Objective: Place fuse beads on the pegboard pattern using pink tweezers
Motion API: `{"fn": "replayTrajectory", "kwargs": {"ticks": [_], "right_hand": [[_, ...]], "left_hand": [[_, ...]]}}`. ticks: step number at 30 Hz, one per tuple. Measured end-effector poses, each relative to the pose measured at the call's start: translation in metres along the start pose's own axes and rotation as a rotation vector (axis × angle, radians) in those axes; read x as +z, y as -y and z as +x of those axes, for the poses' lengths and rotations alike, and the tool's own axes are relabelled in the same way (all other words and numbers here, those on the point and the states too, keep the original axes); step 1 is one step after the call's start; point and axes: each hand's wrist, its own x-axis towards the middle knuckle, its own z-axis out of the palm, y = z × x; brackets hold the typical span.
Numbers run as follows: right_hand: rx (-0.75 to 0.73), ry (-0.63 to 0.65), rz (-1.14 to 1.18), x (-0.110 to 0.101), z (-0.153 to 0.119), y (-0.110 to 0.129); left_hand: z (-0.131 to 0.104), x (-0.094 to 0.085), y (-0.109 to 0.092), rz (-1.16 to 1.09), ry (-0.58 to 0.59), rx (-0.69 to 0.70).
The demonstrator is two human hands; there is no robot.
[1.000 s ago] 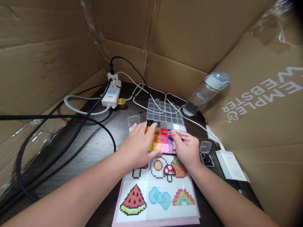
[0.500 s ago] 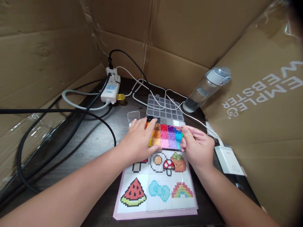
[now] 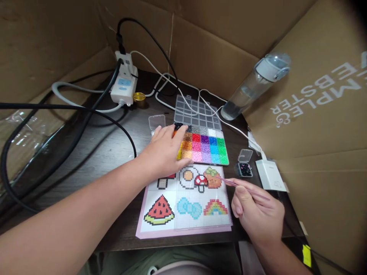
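Note:
My left hand (image 3: 164, 152) lies with fingers spread over the left side of a bead box (image 3: 213, 163) and the top of the pattern sheet. Small beads in many colours fill the box's compartments, and its clear lid (image 3: 197, 110) is folded back. In my right hand (image 3: 259, 212) are pink tweezers (image 3: 233, 183), their tip over the orange persimmon bead figure (image 3: 214, 178); whether they touch it I cannot tell. A clear pegboard (image 3: 187, 226) carrying several bead figures lies on the pattern sheet (image 3: 151, 230), which shows a watermelon slice.
Right of the bead box stands a small open case (image 3: 244, 170) of dark beads, beside a white charger (image 3: 270, 175). Farther back are a water bottle (image 3: 252, 89), a gold cup (image 3: 139, 99) and a power strip (image 3: 124, 89) with cables. Cardboard walls surround the table.
My right hand, with the tweezers, has moved from over the bead box down toward the persimmon figure. The small dark bead case is now uncovered. The camera view has tilted down; my left hand stays by the box.

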Motion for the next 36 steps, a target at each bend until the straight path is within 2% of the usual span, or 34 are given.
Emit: {"fn": "replayTrajectory", "kwargs": {"ticks": [10,13,36], "right_hand": [[0.066,-0.106,-0.003,-0.004,-0.005,-0.009],[0.102,-0.091,-0.024,-0.006,-0.006,-0.01],[0.107,-0.054,-0.043,-0.006,-0.005,-0.015]], "left_hand": [[0.0,-0.001,0.001,0.005,0.005,0.0],[0.001,-0.001,0.001,0.009,-0.003,0.009],[0.002,0.0,0.0,0.005,-0.006,0.013]]}}
